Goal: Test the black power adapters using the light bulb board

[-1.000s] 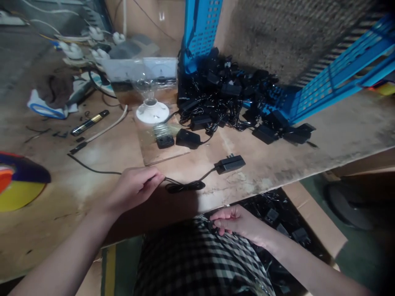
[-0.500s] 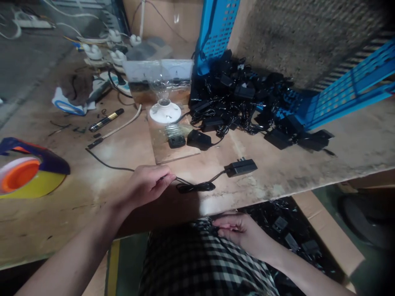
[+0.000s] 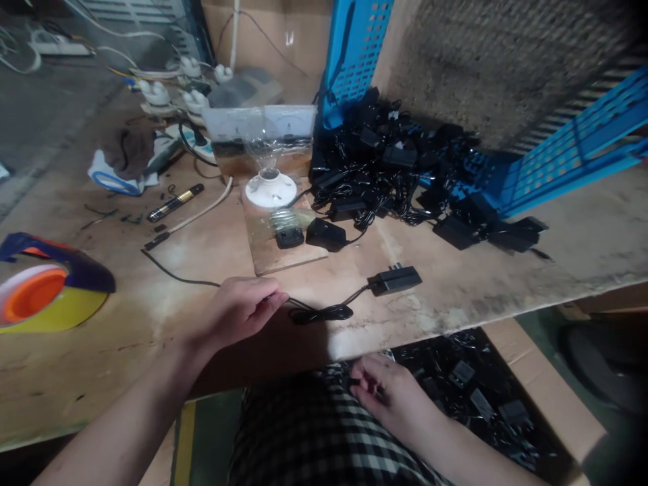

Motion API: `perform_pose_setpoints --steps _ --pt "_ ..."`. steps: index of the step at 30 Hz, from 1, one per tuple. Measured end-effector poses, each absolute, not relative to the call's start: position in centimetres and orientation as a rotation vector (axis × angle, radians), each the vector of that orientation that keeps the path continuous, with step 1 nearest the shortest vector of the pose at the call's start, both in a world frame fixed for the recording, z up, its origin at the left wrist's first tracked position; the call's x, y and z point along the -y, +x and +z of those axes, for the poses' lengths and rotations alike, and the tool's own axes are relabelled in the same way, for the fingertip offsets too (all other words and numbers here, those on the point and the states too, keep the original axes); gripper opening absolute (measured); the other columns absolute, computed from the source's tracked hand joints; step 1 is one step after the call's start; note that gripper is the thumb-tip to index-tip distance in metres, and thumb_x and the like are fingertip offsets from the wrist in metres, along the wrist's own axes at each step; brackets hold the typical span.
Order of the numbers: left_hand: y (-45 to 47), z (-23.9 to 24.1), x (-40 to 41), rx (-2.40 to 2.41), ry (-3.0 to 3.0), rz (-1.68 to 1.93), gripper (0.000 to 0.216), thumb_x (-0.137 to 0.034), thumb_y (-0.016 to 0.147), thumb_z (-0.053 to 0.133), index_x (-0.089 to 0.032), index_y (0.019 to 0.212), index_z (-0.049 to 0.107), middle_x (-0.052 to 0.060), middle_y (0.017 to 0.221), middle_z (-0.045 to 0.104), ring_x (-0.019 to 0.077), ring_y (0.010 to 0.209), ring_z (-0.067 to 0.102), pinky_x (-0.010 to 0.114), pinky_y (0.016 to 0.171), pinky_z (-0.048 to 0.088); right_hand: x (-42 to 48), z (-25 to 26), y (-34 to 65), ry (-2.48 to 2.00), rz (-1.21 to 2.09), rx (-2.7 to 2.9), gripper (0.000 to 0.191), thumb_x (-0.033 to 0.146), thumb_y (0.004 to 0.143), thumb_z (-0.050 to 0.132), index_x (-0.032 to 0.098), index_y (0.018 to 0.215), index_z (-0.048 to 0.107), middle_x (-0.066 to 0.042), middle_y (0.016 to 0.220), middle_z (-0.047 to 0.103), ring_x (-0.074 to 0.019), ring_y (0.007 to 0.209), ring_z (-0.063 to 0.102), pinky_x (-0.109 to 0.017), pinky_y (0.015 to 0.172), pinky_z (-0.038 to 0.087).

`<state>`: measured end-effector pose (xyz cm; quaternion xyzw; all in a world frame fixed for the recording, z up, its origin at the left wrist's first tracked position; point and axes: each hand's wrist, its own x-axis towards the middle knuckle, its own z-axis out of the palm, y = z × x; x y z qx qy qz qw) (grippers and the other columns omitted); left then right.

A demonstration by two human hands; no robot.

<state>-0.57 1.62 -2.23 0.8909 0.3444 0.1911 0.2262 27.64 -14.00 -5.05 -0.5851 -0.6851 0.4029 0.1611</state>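
Note:
My left hand (image 3: 237, 310) lies on the wooden bench top and grips a thin black cable. That cable runs right to a loose coil (image 3: 321, 314) and on to a black power adapter (image 3: 395, 280) with metal prongs. Behind the left hand, the same cable trails away to the left. My right hand (image 3: 389, 398) is below the bench edge at my lap, its fingers curled beside plaid cloth (image 3: 304, 432). Whether those fingers hold something small is hard to see.
Black adapters lie tangled in a pile (image 3: 385, 182) against blue perforated shelving (image 3: 354, 54). A glass bulb in a white socket (image 3: 271, 189) stands on a board. A cardboard box (image 3: 470, 385) of adapters sits below right. An orange-and-yellow tool (image 3: 35, 293) lies at left.
The whole scene has shifted slightly right and down in view. My right hand has dropped a little, its fingers curling more. My left hand stays on the cable.

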Motion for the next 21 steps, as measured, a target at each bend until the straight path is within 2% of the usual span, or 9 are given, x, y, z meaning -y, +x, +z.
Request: perform_pose_setpoints --steps 4,9,17,21 --pt "-0.6 -2.3 -1.6 -0.950 2.453 0.543 0.030 -0.031 0.105 0.044 -0.019 0.082 0.059 -0.001 0.071 0.060 0.0131 0.063 0.054 0.026 0.060 0.036 13.8 -4.9 27.4 -1.705 1.172 1.939 0.009 0.013 0.082 0.055 0.021 0.082 0.059 -0.002 0.076 0.062 -0.0156 0.066 0.061 -0.025 0.059 0.049" --pt "-0.5 -2.2 -1.5 -0.932 2.455 0.537 0.032 -0.032 0.105 0.043 -0.019 0.081 0.059 -0.001 0.071 0.061 0.0136 0.064 0.055 0.027 0.060 0.037 14.2 -3.7 28.4 -1.761 1.347 1.871 0.010 0.015 0.076 0.063 0.021 0.080 0.055 -0.001 0.079 0.062 -0.0131 0.061 0.058 -0.022 0.053 0.046" --pt "-0.5 -2.2 -1.4 -0.963 2.468 0.511 0.034 -0.034 0.105 0.041 -0.019 0.081 0.059 0.000 0.071 0.061 0.0152 0.065 0.058 0.028 0.061 0.037 14.1 -5.9 26.4 -1.664 0.951 2.145 0.018 0.005 0.080 0.049 0.019 0.082 0.061 -0.005 0.078 0.066 -0.0194 0.071 0.064 -0.031 0.065 0.053" --pt "-0.3 -2.1 -1.6 -0.970 2.446 0.496 0.034 -0.034 0.105 0.041 -0.020 0.078 0.056 0.000 0.069 0.060 0.0157 0.064 0.057 0.029 0.061 0.035 13.6 -2.1 27.5 -1.598 1.191 2.042 0.015 0.012 0.078 0.062 0.024 0.086 0.067 -0.001 0.078 0.071 -0.0175 0.068 0.066 -0.026 0.062 0.055"
